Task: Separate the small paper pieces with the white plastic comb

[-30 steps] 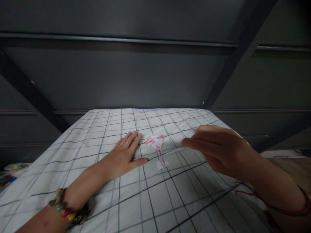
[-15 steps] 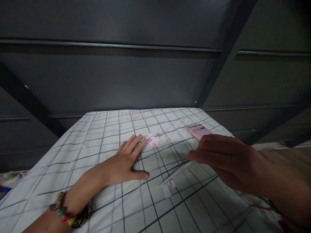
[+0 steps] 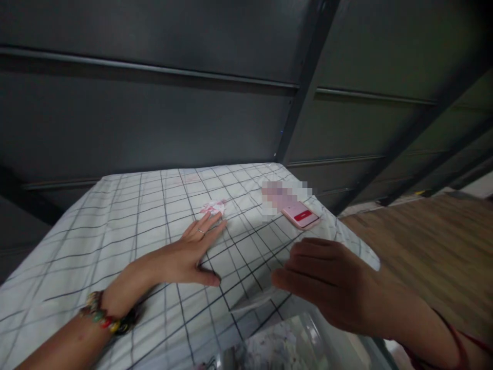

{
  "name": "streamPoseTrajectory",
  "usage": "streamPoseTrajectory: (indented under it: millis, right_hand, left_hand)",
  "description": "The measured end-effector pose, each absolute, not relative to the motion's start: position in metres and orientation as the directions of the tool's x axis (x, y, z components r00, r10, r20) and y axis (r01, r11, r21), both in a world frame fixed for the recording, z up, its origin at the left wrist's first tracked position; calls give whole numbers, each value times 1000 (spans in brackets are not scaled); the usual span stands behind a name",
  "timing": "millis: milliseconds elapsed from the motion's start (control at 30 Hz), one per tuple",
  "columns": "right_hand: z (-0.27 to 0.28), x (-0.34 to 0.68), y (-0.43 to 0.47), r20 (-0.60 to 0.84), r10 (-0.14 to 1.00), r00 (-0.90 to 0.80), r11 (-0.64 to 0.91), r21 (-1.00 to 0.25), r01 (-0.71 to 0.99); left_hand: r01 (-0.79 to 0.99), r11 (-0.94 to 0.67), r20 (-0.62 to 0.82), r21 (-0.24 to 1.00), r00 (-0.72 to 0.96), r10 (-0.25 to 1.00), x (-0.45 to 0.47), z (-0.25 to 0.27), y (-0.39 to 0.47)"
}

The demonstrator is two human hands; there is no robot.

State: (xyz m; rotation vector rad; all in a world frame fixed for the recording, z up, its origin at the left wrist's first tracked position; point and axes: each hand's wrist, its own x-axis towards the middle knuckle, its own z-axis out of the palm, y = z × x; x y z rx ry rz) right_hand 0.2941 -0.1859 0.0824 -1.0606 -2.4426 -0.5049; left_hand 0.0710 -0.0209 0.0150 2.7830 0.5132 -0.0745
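My left hand [image 3: 196, 252] lies flat on the white checked cloth [image 3: 127, 221], fingers spread. Its fingertips reach a small crumpled white-and-pink scrap [image 3: 213, 207]. To the right, my right hand [image 3: 327, 282] is closed, thumb and fingers pinched together. From that pinch a thin pale pointed strip [image 3: 252, 302] extends leftward over the cloth; its exact kind is blurred. Just below this hand stands a clear plastic container [image 3: 281, 341] with whitish, greyish contents that I cannot make out, cut off by the bottom edge.
A pink-edged phone [image 3: 302, 216] lies screen up beyond my right hand, partly pixelated. Dark panels [image 3: 154, 118] rise behind the cloth-covered surface. Past its right edge is a wooden floor [image 3: 419, 231].
The view has turned right and down, bringing in the clear container. My right hand still grips the pale strip, now above the container's edge. Small white-and-pink pieces near its tip are no longer visible.
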Motion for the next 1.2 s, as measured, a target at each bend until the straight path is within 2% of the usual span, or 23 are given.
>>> streamPoseTrajectory:
  millis: [233, 367, 433, 500, 600, 700, 933, 1200]
  right_hand:
    - [90, 297, -220, 422, 664, -617, 655, 69, 752]
    - [93, 301, -221, 455, 654, -604, 624, 128, 771]
    - [94, 306, -208, 504, 645, -574, 567, 188, 802]
    - [93, 314, -184, 547, 653, -523, 490, 221, 843]
    - [89, 325, -135, 540, 722, -433, 378, 217, 900]
    - [81, 327, -85, 569, 719, -399, 336, 218, 916]
    - [55, 317, -16, 600, 658, -455, 397, 237, 887]
    - [59, 319, -35, 594, 549, -589, 592, 221, 775]
  left_hand:
    - [279, -917, -87, 287, 960, 265, 81, 14, -32]
    - [279, -922, -52, 268, 960, 275, 82, 15, -33]
    - [335, -910, -6, 243, 939, 344, 80, 12, -27]
    - [451, -866, 50, 217, 881, 471, 79, 7, -19]
    - [642, -743, 110, 189, 739, 665, 74, -2, -5]
    - [727, -657, 104, 200, 651, 752, 70, -10, 3]
    - [783, -594, 46, 186, 597, 801, 70, -13, 0]
    - [815, -562, -22, 139, 570, 821, 73, -6, -6]
